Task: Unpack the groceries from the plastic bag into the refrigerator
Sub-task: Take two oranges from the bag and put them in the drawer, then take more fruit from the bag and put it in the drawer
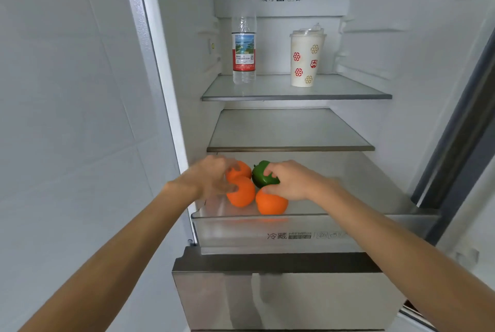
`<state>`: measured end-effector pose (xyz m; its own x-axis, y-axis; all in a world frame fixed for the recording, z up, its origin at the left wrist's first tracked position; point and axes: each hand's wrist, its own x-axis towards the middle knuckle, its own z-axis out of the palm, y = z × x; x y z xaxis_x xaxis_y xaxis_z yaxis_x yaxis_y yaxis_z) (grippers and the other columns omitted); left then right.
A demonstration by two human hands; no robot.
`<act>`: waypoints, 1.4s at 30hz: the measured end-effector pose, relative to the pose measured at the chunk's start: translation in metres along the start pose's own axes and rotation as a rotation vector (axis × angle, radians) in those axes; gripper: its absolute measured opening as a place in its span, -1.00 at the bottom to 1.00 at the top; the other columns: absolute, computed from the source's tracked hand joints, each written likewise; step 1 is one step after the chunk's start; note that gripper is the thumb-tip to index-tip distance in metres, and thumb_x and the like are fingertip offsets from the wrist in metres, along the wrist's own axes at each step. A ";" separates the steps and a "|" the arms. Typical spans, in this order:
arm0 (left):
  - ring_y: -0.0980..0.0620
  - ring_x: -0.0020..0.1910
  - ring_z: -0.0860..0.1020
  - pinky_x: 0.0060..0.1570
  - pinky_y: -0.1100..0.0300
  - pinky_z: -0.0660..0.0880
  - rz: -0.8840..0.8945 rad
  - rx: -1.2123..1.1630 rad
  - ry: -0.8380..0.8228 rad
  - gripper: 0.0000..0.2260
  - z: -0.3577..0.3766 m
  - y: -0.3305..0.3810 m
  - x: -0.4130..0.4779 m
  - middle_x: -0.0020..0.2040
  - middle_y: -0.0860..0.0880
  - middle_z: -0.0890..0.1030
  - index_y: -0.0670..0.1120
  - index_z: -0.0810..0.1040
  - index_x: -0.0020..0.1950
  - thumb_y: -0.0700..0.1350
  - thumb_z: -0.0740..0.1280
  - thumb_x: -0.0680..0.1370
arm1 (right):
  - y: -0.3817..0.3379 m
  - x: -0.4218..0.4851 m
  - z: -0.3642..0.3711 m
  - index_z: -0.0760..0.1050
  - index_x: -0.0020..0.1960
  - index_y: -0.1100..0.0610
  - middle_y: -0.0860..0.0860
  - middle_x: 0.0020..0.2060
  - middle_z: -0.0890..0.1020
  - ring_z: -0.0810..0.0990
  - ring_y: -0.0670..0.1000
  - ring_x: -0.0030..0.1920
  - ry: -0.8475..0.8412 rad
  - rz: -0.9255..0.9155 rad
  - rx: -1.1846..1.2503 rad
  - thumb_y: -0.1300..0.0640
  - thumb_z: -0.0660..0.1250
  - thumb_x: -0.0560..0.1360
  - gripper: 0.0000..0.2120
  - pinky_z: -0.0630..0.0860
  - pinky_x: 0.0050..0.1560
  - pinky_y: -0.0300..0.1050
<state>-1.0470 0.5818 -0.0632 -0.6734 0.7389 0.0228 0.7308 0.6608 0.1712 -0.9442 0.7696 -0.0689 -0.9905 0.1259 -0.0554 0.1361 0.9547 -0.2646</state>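
Note:
The refrigerator stands open before me. On its lowest glass shelf (pixel 348 198) lie three orange fruits and a green pepper. My left hand (pixel 211 176) curls round the back orange fruit (pixel 241 169), with a second orange fruit (pixel 242 194) just below it. My right hand (pixel 292 180) grips the green pepper (pixel 261 175) with its fingers, and its thumb touches the front orange fruit (pixel 272 203). The plastic bag is out of view.
A water bottle with a red cap (pixel 243 37) and a patterned lidded cup (pixel 305 57) stand on the top shelf (pixel 294 96). The middle shelf (pixel 289 131) holds nothing. A drawer front (pixel 281 235) sits below the fruit; the door (pixel 460 123) is at right, a tiled wall at left.

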 end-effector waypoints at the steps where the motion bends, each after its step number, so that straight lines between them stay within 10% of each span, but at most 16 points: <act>1: -0.04 0.16 0.52 0.16 0.02 0.48 -0.023 -0.022 0.036 -0.59 -0.005 0.002 -0.013 0.14 0.01 0.57 0.07 0.49 0.28 0.10 0.40 0.46 | -0.004 -0.009 -0.003 0.51 0.27 0.16 0.14 0.18 0.61 0.58 0.14 0.16 0.022 -0.029 0.032 -0.04 0.37 0.52 -0.60 0.51 0.20 0.06; 8: 0.04 0.00 0.59 0.09 0.06 0.54 -0.220 -0.111 0.230 -0.81 -0.019 0.016 -0.125 -0.11 0.13 0.62 0.06 0.60 0.10 0.02 0.35 0.52 | -0.035 -0.069 0.002 0.56 0.23 0.06 0.03 0.16 0.64 0.60 0.04 0.17 0.169 -0.214 0.160 0.01 0.37 0.51 -0.68 0.51 0.21 0.00; 12: 0.02 0.07 0.55 0.11 0.06 0.50 -0.359 -0.068 0.057 -0.80 -0.016 0.013 -0.189 -0.04 0.11 0.63 0.09 0.57 0.14 0.03 0.35 0.53 | -0.071 -0.112 0.019 0.58 0.19 0.05 -0.01 0.05 0.64 0.63 -0.03 0.01 0.267 -0.392 0.268 0.10 0.37 0.51 -0.75 0.56 0.09 -0.07; 22: 0.10 0.08 0.39 0.15 0.13 0.37 -0.600 -0.076 -0.265 -0.66 0.036 -0.009 -0.311 0.07 0.15 0.41 0.10 0.50 0.26 0.16 0.32 0.52 | -0.145 -0.165 0.106 0.43 0.36 0.07 0.04 0.21 0.57 0.54 0.07 0.19 -0.193 -0.471 0.022 0.10 0.31 0.51 -0.58 0.50 0.12 -0.05; 42: -0.02 0.15 0.49 0.18 0.07 0.44 -0.994 -0.400 -0.343 -0.71 0.211 -0.183 -0.631 0.17 0.05 0.54 0.05 0.54 0.21 0.07 0.30 0.52 | -0.394 -0.202 0.368 0.36 0.41 0.03 0.05 0.33 0.48 0.51 0.08 0.25 -0.708 -0.507 -0.087 0.04 0.29 0.52 -0.53 0.46 0.18 -0.07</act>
<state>-0.7318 0.0226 -0.3168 -0.8257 -0.0544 -0.5615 -0.2432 0.9324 0.2673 -0.7908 0.2692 -0.3077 -0.6824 -0.4891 -0.5432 -0.3482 0.8709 -0.3467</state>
